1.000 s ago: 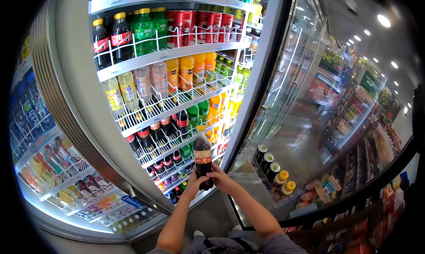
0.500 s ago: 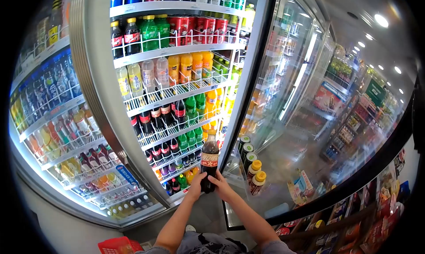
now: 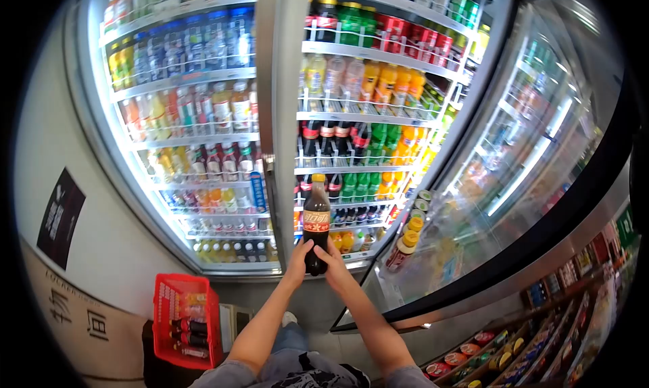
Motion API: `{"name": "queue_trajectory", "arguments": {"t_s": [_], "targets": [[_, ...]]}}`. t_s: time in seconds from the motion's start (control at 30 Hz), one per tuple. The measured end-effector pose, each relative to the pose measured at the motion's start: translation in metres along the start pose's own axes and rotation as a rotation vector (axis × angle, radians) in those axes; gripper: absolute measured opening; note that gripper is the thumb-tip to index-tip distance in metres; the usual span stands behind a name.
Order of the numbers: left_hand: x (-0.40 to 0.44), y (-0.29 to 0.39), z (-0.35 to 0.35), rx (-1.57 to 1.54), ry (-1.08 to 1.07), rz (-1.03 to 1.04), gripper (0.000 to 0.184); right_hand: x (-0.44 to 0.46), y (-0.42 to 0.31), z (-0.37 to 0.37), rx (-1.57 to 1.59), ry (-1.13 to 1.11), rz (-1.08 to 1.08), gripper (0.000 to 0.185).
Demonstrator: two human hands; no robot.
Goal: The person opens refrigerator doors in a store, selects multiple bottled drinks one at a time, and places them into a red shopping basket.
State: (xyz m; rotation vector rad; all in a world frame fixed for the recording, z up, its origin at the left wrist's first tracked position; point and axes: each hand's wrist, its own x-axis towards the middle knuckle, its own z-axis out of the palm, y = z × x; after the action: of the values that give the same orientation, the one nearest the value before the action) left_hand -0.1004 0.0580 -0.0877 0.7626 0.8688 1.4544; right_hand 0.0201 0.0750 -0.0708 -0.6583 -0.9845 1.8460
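Observation:
A cola bottle [image 3: 316, 215] with a yellow cap, dark drink and a tan-and-red label stands nearly upright between my two hands, in front of the lit drinks fridge. Around its lower part on the left is my left hand [image 3: 297, 261], fingers closed on it. My right hand [image 3: 331, 263] grips the same lower part from the right, its thumb lying across the front. Down to the left, a red shopping basket [image 3: 162, 320] contains several dark bottles and some other packages.
The fridge's glass door [image 3: 466, 232] stands open on the right, with bottles and cans near its lower inner corner. Shelves of drinks [image 3: 368, 51] fill the fridge ahead. Racks of packaged goods [image 3: 527, 347] are at lower right.
My view has swung left and down, bringing the red basket fully into sight. The cola bottle stays in both hands and now appears before the fridge's middle post.

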Motion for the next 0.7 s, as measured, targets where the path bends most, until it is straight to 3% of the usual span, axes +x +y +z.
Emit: {"name": "queue_trajectory", "arguments": {"t_s": [0.23,0.3,0.7], "targets": [[-0.045,0.034,-0.048,0.143,0.039,0.171,0.050,0.011,0.027,0.029,-0.059,-0.293,0.151,0.061],[-0.059,0.041,-0.069,0.264,0.032,0.080,0.047,0.013,0.034,0.034,-0.113,-0.320,0.191,0.064],[-0.095,0.078,-0.164,0.505,0.151,0.139,0.047,0.040,0.065,0.104,-0.447,-0.515,0.303,0.068]]}}
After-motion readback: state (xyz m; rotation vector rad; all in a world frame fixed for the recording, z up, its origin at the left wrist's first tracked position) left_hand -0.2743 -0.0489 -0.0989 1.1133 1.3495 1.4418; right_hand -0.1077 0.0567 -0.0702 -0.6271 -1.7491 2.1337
